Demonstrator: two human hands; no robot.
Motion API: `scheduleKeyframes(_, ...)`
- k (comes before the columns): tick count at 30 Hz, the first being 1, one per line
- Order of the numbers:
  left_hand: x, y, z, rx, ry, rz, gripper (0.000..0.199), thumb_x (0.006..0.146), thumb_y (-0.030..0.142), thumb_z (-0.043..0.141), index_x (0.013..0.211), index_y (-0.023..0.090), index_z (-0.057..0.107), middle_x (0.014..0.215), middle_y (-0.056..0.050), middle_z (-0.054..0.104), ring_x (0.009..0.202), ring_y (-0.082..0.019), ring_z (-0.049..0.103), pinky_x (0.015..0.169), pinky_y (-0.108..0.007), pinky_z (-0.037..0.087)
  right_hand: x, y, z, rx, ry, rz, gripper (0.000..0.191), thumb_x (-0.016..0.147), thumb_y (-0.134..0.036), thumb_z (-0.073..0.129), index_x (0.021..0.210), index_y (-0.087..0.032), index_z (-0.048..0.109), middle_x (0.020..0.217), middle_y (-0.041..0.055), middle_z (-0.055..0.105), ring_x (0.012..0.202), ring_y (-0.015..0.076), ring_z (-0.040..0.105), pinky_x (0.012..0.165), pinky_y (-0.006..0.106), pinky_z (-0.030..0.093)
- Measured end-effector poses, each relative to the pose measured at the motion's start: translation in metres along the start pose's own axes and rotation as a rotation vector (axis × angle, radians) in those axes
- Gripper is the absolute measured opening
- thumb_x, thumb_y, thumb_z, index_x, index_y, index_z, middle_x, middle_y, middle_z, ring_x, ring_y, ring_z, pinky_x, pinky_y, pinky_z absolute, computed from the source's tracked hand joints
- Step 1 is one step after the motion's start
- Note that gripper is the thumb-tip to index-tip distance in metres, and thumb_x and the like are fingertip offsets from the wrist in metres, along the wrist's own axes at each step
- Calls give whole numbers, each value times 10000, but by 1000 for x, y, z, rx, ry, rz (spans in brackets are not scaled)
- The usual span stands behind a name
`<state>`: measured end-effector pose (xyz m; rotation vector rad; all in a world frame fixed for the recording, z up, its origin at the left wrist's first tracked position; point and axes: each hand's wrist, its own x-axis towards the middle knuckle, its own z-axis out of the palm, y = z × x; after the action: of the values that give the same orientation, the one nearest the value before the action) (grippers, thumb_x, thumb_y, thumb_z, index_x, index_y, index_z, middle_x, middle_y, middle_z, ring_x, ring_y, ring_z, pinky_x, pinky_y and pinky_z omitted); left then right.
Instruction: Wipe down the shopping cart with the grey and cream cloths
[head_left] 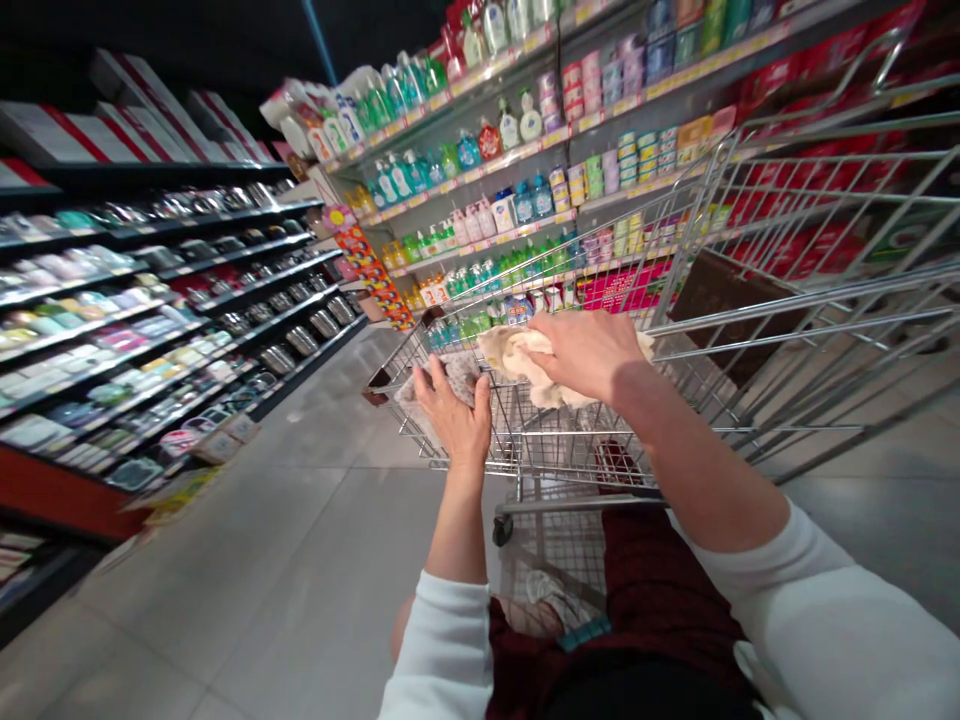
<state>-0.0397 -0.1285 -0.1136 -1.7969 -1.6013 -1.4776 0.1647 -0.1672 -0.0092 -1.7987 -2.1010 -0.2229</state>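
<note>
Cream cloth [513, 354] is bunching in the gripping right hand [592, 350] at centre frame, by the cart [570, 433]; the open left hand [457, 425] is partly covering grey fuzzy cloth [462, 370]; handling is seemingly underway, unfinished.

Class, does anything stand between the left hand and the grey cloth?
Nothing visible does: the left hand is spread over the grey cloth. The right hand, with the cream cloth, is off to the side.
</note>
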Motion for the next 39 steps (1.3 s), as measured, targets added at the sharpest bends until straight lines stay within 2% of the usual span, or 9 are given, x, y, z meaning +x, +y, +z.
scheduleKeyframes(6, -44, -24, 19, -20, -56, 101, 694, 901, 376, 551, 1495, 104, 319, 1552, -229, 292, 1486, -322, 216, 1200, -500, 237, -1, 0, 2, -13, 11, 20, 442, 960, -573, 342, 1228, -301, 564, 1149, 68, 630, 944, 244, 596, 758, 361, 435)
scheduleKeyframes(12, -108, -53, 33, 25, -245, 24, 583, 822, 195, 569, 1388, 103, 463, 1350, -218, 479, 1287, -321, 453, 1071, -503, 401, -2, 0, 5, -23, 24, 25, 461, 958, -581, 352, 1223, -280, 580, 1127, 81, 627, 932, 222, 594, 760, 340, 424)
scheduleKeyframes(16, -88, -52, 17, 101, -227, -44, 481, 817, 249, 604, 1289, 169, 558, 1161, -136, 598, 1125, -297, 552, 991, -471, 447, -3, -1, 3, -37, 30, 26, 434, 955, -558, 370, 1241, -296, 564, 1141, 72, 624, 928, 218, 595, 739, 330, 415)
scheduleKeyframes(21, -20, -42, -9, 23, 172, -117, 526, 825, 327, 603, 1320, 164, 533, 1228, -136, 568, 1187, -276, 518, 1054, -427, 407, -3, -2, 2, -31, 15, 32, 447, 961, -572, 341, 1246, -305, 558, 1143, 71, 619, 946, 217, 585, 759, 335, 410)
scheduleKeyframes(25, 8, -42, -5, -60, 93, -18, 657, 792, 247, 594, 1427, 174, 443, 1396, -144, 467, 1330, -270, 419, 1153, -414, 319, -4, -2, 3, -25, 25, 32, 440, 961, -571, 347, 1226, -294, 564, 1155, 74, 616, 948, 221, 585, 751, 331, 402)
scheduleKeyframes(28, -8, -49, 9, -63, 50, 14, 682, 812, 232, 564, 1464, 156, 378, 1465, -170, 410, 1391, -286, 354, 1176, -443, 283, -3, -2, 4, -26, 34, 32, 433, 962, -563, 349, 1219, -289, 563, 1152, 78, 618, 943, 222, 587, 740, 329, 398)
scheduleKeyframes(31, -49, -64, 26, -39, 49, -38, 657, 809, 234, 569, 1434, 122, 399, 1425, -207, 416, 1372, -310, 364, 1156, -479, 308, -3, -1, 5, -30, 39, 32, 423, 961, -550, 360, 1246, -300, 548, 1150, 74, 619, 941, 223, 589, 730, 326, 394)
scheduleKeyframes(35, -95, -82, 35, -16, -90, -128, 600, 771, 196, 581, 1354, 107, 475, 1305, -204, 482, 1285, -316, 432, 1107, -501, 365, -4, -1, 6, -34, 63, 26, 416, 962, -555, 360, 1239, -307, 546, 1155, 62, 621, 941, 227, 591, 717, 326, 390)
scheduleKeyframes(39, -83, -85, 22, -36, -99, -145, 517, 730, 166, 574, 1246, 139, 552, 1197, -152, 555, 1169, -289, 502, 1049, -468, 420, -4, -1, 8, -37, 68, 17, 409, 967, -552, 349, 1216, -299, 553, 1150, 60, 623, 941, 224, 592, 710, 322, 388)
